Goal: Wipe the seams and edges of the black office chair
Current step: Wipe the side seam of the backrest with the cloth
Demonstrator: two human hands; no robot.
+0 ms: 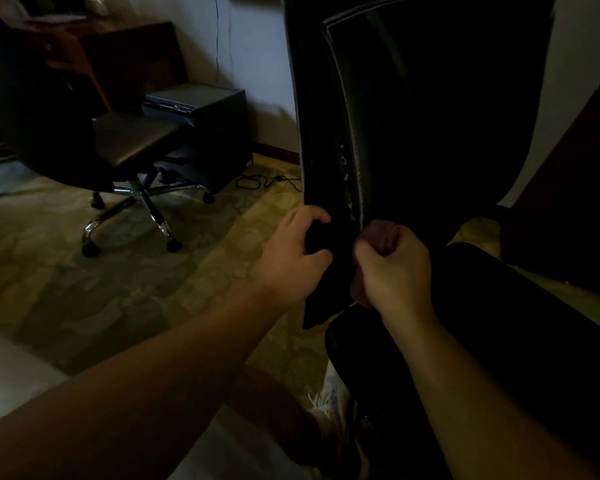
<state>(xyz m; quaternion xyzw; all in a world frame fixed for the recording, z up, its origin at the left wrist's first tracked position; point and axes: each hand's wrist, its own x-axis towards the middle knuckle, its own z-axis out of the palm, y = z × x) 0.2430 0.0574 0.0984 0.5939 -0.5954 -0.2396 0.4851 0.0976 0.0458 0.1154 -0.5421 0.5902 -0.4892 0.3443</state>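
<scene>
The black office chair (430,116) stands at the right, its tall back facing me and its seat (506,327) low at the right. A pale stitched seam (355,157) runs down the back's left side, and the leather beside it is flaked. My left hand (288,258) grips the back's left edge near its bottom, fingers and thumb curled round it. My right hand (395,268) is curled into a fist at the seam's lower end, holding a small pinkish wad (378,233) that looks like a cloth, pressed against the chair.
A second swivel chair (132,143) with a chrome star base stands at the left. Behind it are a dark cabinet (205,112) and a wooden desk (118,53). A black cable (257,181) lies on the patterned carpet (118,271). The room is dim.
</scene>
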